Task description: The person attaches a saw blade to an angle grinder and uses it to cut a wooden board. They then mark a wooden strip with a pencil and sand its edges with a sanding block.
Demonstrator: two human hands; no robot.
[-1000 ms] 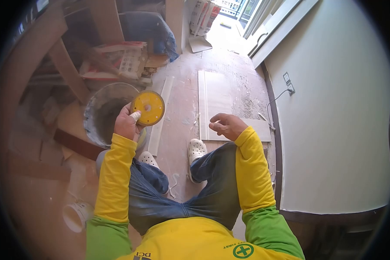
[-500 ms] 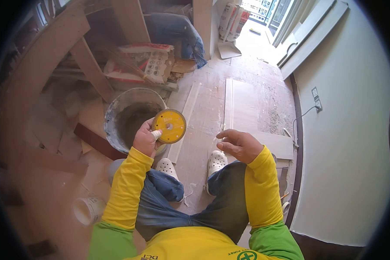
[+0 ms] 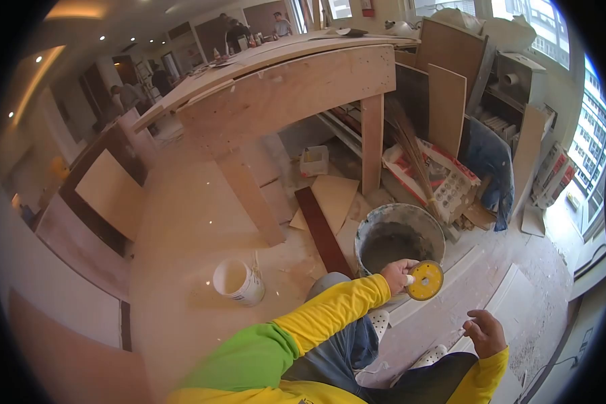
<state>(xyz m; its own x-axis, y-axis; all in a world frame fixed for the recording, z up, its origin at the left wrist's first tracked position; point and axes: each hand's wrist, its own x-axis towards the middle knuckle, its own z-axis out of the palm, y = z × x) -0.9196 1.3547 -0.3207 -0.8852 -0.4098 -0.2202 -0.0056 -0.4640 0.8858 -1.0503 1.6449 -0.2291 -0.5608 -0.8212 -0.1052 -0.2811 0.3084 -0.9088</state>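
Observation:
Pinched at its edge in my left hand (image 3: 398, 275) is a round yellow disc (image 3: 425, 281) with a dark toothed rim and a center hole. A white wrap covers part of the thumb of that hand. The disc is held beside the rim of a large grey bucket (image 3: 439, 237) with dark contents. To the right of the disc, my right hand (image 3: 485, 332) is raised with its fingers curved and apart, and nothing shows in it.
A wooden workbench (image 3: 289, 86) stands ahead. A white pail (image 3: 239, 283) and a dark red board (image 3: 323, 232) are on the floor at left. Long pale strips (image 3: 444, 283) lie near my shoes. Several people are in the far background.
The view has swung left and up, bringing the workbench and far room into sight. My left hand still holds the disc, and my right hand remains raised with its fingers apart.

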